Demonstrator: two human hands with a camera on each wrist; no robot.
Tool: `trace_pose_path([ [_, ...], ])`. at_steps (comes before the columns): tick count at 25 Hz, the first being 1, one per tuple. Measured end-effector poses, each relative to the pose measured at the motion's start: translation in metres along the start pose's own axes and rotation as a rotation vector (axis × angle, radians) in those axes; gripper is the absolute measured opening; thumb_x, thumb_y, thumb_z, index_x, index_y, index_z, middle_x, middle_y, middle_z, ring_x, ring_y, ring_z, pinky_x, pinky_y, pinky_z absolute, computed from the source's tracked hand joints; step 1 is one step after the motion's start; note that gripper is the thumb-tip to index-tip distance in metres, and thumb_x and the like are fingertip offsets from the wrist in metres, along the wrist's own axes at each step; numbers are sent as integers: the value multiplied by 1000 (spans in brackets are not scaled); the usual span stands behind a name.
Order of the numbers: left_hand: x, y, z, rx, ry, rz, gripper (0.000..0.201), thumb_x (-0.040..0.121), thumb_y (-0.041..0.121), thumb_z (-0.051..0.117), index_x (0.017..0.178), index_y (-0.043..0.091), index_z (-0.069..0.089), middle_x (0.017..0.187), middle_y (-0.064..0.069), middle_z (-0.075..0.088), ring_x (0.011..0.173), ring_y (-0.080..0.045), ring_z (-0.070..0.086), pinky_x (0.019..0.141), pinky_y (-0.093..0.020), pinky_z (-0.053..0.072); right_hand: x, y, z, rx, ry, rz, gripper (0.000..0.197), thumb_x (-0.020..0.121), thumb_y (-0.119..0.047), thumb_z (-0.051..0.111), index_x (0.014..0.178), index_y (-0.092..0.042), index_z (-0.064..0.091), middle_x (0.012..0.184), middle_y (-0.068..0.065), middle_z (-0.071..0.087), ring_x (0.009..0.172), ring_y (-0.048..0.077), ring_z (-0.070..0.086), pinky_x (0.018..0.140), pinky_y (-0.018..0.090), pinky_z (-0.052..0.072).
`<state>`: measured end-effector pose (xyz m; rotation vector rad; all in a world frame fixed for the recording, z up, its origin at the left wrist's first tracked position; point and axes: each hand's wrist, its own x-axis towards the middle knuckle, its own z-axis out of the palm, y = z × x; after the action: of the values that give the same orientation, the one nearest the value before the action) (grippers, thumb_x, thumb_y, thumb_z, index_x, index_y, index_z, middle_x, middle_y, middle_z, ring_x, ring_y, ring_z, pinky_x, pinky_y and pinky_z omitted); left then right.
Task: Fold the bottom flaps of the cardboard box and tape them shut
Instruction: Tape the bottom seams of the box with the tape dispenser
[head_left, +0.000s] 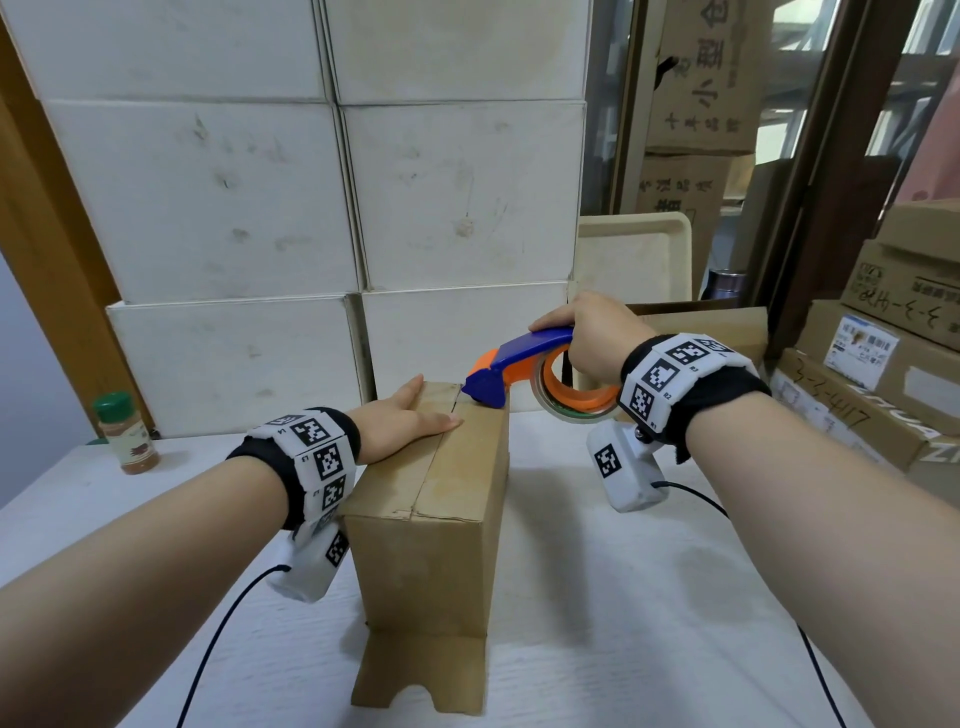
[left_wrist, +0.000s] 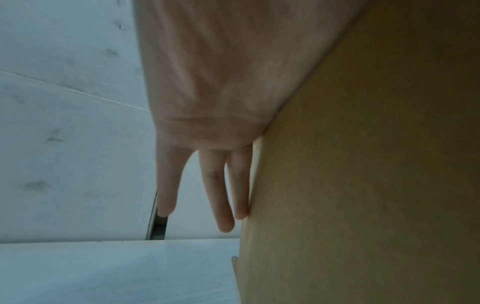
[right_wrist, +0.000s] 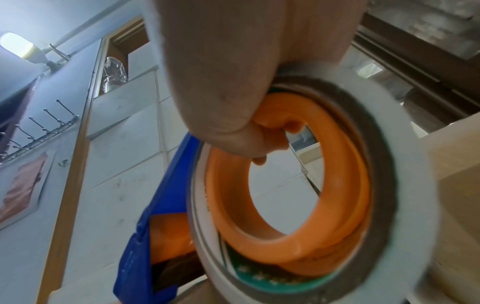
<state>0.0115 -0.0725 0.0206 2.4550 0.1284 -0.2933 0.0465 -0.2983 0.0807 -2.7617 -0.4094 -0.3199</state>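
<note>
Left hand flat on the box, right hand gripping the tape dispenser at the far end of the seam.

The cardboard box (head_left: 431, 499) stands on the white table (head_left: 623, 597) with its folded flaps facing up, and an unfolded flap (head_left: 421, 670) lies out on the table at its near foot. The left hand (head_left: 410, 421) rests palm down on the left top flap, fingers straight and slightly spread, holding nothing; the left wrist view shows those fingers (left_wrist: 215, 185) extended beside the brown side. The right hand (head_left: 587, 338) is wrapped around the blue and orange tape dispenser (head_left: 524, 371), fingers curled through the orange ring (right_wrist: 298, 205). The dispenser's blue nose touches the box's far top edge at the centre seam (head_left: 434, 462).
</note>
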Motion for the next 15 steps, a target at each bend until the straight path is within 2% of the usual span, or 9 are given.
trace_pose_path([
  [5, -1, -2, -6, 31, -9, -31, 82, 85, 62, 48, 150, 40, 2, 155, -2, 27, 139, -23, 32, 110, -31, 27, 2, -6, 3, -21, 4, -41, 52, 89, 4, 46, 128, -30, 59, 119, 1, 53, 110, 21, 50, 91, 32, 44],
  [10, -5, -8, -16, 109, -22, -48, 84, 84, 64, 47, 150, 38, 2, 156, -3, 23, 140, -23, 30, 111, -31, 24, 4, -11, 11, 22, -2, -51, 54, 89, 4, 45, 128, -30, 59, 104, -5, 44, 109, 21, 49, 87, 29, 41],
  [13, -7, -5, -25, 188, 18, -33, 89, 85, 58, 51, 152, 28, 0, 159, -4, 11, 146, -22, 17, 117, -37, 17, 5, -17, 15, 39, -3, -71, 54, 89, 4, 45, 128, -31, 58, 103, -6, 42, 109, 22, 49, 87, 30, 41],
  [15, -9, 2, -27, 294, 77, 32, 87, 88, 50, 53, 152, 25, -2, 161, -1, 3, 148, -20, 8, 120, -38, 11, 6, -19, 17, 36, 2, -75, 55, 89, 4, 45, 128, -32, 58, 103, -5, 42, 110, 22, 48, 88, 31, 41],
])
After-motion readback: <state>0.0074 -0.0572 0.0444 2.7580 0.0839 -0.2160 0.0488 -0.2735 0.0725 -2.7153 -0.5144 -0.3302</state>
